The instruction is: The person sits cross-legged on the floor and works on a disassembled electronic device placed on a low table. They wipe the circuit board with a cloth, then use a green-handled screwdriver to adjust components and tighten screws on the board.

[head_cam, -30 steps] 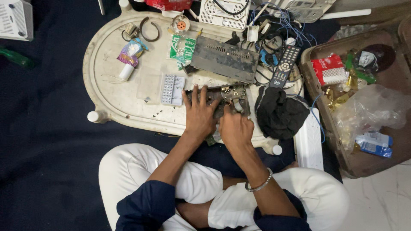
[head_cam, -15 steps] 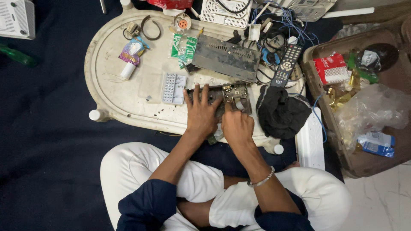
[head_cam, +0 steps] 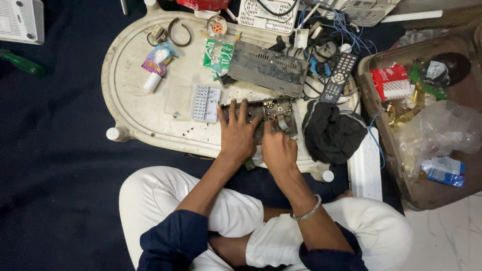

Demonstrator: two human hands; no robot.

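Pressing down on circuit board point(head_cam: 271, 116) with left hand point(head_cam: 237, 136), fingers point(head_cam: 243, 111) spread and flat on its left half, not curled around anything. Right hand point(head_cam: 277, 149) just beside it, fingers bunched toward board's middle-right, apparently pinching or poking at a part there; hidden by the hand itself, so cannot tell if closed on anything. Board lies directly ahead of both sets of fingers, long axis running left-right across them, near front edge of white oval table point(head_cam: 145, 113). Right hand nearer the cluster of metal parts at board's right end; left hand covers the opposite end. Grey metal casing point(head_cam: 268, 68) sits further out beyond the fingertips, roughly parallel to the board. Clear compartment box point(head_cam: 207, 103) just left of left hand's fingers, close to touching the board's end. Black cloth point(head_cam: 331, 131) right of right hand, near but apart. Remote control point(head_cam: 339, 78) beyond the cloth, angled, among tangled cables point(head_cam: 321, 37)
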